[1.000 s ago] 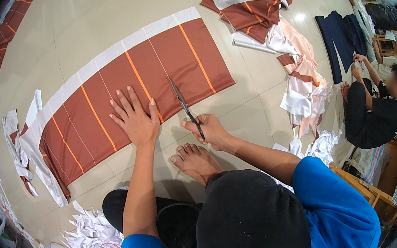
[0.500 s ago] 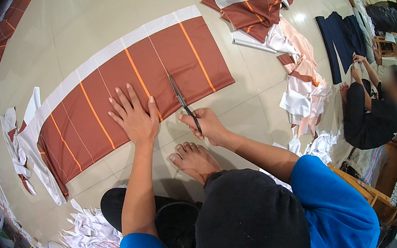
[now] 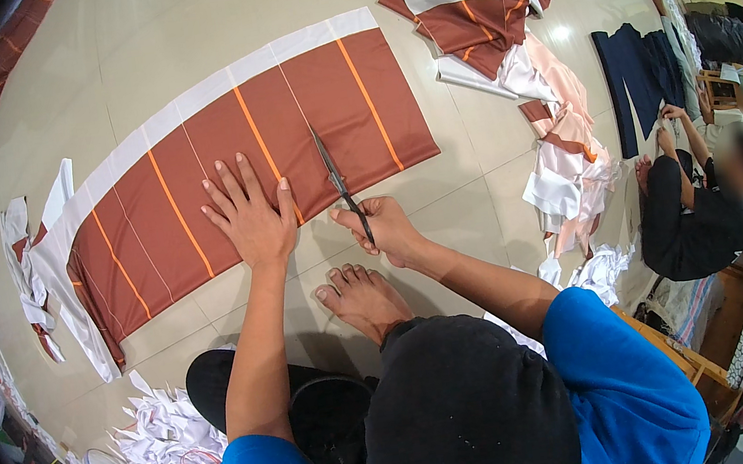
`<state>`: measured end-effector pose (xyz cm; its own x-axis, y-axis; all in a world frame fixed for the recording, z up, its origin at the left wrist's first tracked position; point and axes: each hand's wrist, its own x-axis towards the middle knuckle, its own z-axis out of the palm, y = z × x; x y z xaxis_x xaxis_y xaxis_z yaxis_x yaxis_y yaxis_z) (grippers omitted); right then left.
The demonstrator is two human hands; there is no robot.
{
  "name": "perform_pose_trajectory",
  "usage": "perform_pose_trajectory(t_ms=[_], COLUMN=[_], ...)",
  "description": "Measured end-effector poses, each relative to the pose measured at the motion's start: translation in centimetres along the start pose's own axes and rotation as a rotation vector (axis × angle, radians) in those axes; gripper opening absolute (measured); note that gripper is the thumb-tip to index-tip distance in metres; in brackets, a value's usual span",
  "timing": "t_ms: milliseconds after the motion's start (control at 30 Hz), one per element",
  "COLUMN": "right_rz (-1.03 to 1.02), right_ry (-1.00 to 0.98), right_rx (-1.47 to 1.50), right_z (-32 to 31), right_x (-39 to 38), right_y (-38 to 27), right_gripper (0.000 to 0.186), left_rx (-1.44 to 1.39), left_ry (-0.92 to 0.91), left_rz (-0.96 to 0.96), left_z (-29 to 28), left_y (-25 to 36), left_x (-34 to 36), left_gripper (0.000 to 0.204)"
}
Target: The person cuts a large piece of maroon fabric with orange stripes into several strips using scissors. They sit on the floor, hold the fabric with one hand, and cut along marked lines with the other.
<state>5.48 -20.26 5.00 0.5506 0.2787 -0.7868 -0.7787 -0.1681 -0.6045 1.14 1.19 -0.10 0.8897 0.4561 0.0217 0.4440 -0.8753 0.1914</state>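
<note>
A long panel of thin reddish-brown fabric with orange stripes, fine pale lines and a white upper band (image 3: 216, 135) lies spread on the glossy beige tiled floor (image 3: 443, 214), from the left to the upper middle of the frame. It looks light and limp, with a smooth face and small ripples near the scissors, so it would probably slide on the tiles and pucker if pushed from one side. Tearing seems a small risk; creasing and shifting seem the greater ones.

The left hand (image 3: 254, 223) lies palm down at the centre of the frame, fingers spread wide, pinning the fabric near its lower edge and gripping nothing. A flat, broad press like this suits such soft cloth better than a pinch, which would likely bunch it. To lift the panel, the two ends of the white band look the best places to hold, as a single grip would let the rest sag.

The right hand (image 3: 387, 230), just right of centre, is closed around the handles of slim dark metal scissors (image 3: 334, 176). Their blades point up the frame over the fabric; whether one runs beneath it, I cannot tell. They look rigid and pointed, best held by the handles.
</note>
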Motion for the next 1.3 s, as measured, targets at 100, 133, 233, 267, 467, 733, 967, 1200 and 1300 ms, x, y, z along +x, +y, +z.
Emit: perform_pose_trajectory(t_ms=[100,133,233,267,467,733,967,1200,1300], right_rz=[0.006,0.007,-0.007,-0.015,-0.027,-0.032,-0.031,-0.055,-0.056], right_ry=[-0.005,-0.006,-0.002,0.002,0.011,-0.024,-0.021,-0.021,-0.044], right_rx=[-0.009,-0.019,-0.026,-0.025,-0.052,-0.036,-0.020,-0.039,-0.044], right_z=[-0.1,-0.1,-0.2,-0.3,0.0,0.3,0.2,0.4,0.5], right_x=[0.0,0.0,0.1,0.2,0.2,1.0,1.4,1.4,1.1], right_y=[0.0,0.0,0.2,0.3,-0.4,-1.4,-1.1,-1.4,-2.1], right_gripper=[0.046,0.045,0.046,0.047,0.050,0.042,0.040,0.048,0.047], left_rx=[0.004,0.003,-0.001,-0.002,-0.005,-0.010,0.010,0.005,-0.002], left_ry=[-0.001,0.000,0.003,0.004,0.000,-0.020,0.005,0.001,0.004], left_rz=[-0.002,-0.002,0.001,0.003,0.001,-0.001,0.000,-0.001,0.000], left_z=[0.0,0.0,0.0,0.1,-0.1,-0.3,0.0,-0.1,0.0], left_y=[0.0,0.0,0.0,0.1,0.1,0.2,0.0,0.0,0.0], left_x=[0.0,0.0,0.0,0.0,0.1,0.1,0.0,0.0,0.0], left_gripper=[0.084,0.084,0.084,0.084,0.084,0.086,0.084,0.084,0.084])
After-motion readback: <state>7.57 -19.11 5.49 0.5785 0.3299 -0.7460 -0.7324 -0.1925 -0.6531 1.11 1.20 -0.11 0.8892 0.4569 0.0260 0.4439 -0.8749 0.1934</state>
